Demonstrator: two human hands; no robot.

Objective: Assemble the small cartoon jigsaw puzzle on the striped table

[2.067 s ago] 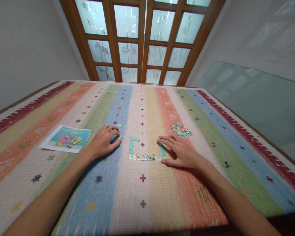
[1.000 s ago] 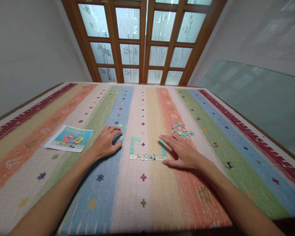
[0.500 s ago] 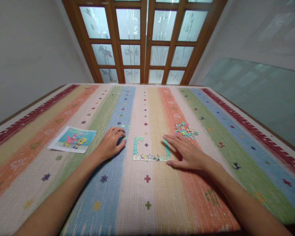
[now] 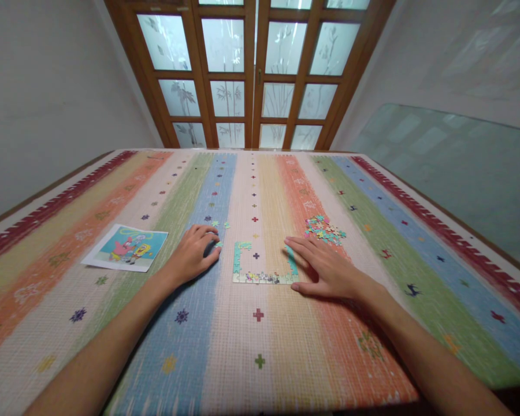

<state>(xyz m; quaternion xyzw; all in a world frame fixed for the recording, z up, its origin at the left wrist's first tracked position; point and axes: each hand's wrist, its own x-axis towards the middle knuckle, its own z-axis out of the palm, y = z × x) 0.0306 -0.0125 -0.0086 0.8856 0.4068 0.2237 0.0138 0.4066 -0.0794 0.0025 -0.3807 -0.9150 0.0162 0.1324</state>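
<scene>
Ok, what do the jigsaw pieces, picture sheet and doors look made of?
Jigsaw pieces: probably printed cardboard; thin, flat, with cut tabs. Finish unclear.
Picture sheet: likely matte paper; thin, white border.
Door frames: smooth brown, apparently wood.
Panes: milky, probably frosted glass, letting light through.

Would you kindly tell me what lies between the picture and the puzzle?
In the head view, the left hand lies between the picture and the puzzle, with loose pieces by its fingers.
</scene>
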